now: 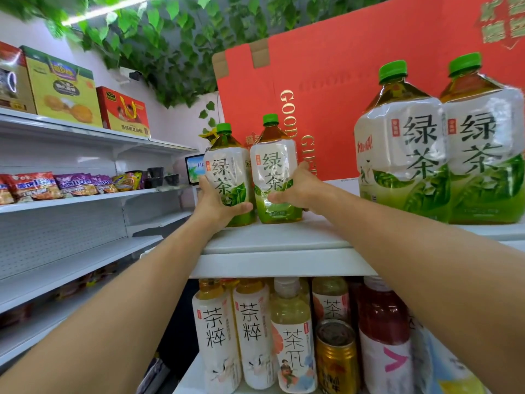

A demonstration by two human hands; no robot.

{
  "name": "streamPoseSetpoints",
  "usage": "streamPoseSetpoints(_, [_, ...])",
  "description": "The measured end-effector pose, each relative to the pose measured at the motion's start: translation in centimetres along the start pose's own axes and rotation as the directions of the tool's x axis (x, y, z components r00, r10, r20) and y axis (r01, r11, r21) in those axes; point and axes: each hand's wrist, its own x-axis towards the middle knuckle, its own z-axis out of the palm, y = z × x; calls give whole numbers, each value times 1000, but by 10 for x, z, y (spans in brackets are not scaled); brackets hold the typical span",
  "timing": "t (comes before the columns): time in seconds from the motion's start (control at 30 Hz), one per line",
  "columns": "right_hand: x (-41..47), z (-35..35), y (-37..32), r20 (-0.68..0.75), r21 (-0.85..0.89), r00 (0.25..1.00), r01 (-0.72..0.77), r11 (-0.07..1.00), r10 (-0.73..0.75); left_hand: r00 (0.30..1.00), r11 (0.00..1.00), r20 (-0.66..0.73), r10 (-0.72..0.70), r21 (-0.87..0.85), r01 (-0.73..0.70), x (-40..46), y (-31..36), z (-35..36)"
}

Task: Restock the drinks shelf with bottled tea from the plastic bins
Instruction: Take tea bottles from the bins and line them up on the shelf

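Two large green tea bottles are standing upright side by side on the top shelf of the drinks unit, touching or nearly touching each other. The left bottle is sitting in the left hand: the palm is pressing against its left flank and the thumb is wrapping across the lower front of the label, with the other fingers hidden behind the bottle. The right bottle is being gripped by the right hand, whose fingers are curling around the lower front of the label while the palm is covering the bottle's right side. Both hands are closed on their bottles, and both bottle bases are resting on the shelf.

Further right on the same shelf, well apart from the hands, two more green tea bottles with green caps are standing pressed together near the camera. Behind all four, a big red carton with gold lettering is leaning against the wall, under hanging green leaves.

On the shelf below, smaller tea bottles, a gold can and a red drink bottle are lining up in a row. On the white racks to the left, snack packets are lying on one level and gift boxes are sitting above them.
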Motion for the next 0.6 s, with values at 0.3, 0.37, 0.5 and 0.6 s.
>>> streamPoseSetpoints(0.3, [1, 0, -2, 17, -2, 1000, -26, 1000, 26, 1000, 1000, 7, 7, 4, -7, 5, -5, 2])
streamPoseSetpoints(0.37, [2, -1, -1, 22, -3, 999, -24, 1000, 24, 1000, 1000, 6, 13, 8, -13, 5, -5, 2])
streamPoseSetpoints(0.5, [5, -1, 0, 18, 10, 1000, -26, 1000, 25, 1000, 1000, 1, 23, 15, -23, 6, -6, 2])
streamPoseSetpoints(0.6, [6, 0, 0, 15, 19, 999, -37, 999, 37, 1000, 1000, 2, 21, 10, -21, 6, -6, 2])
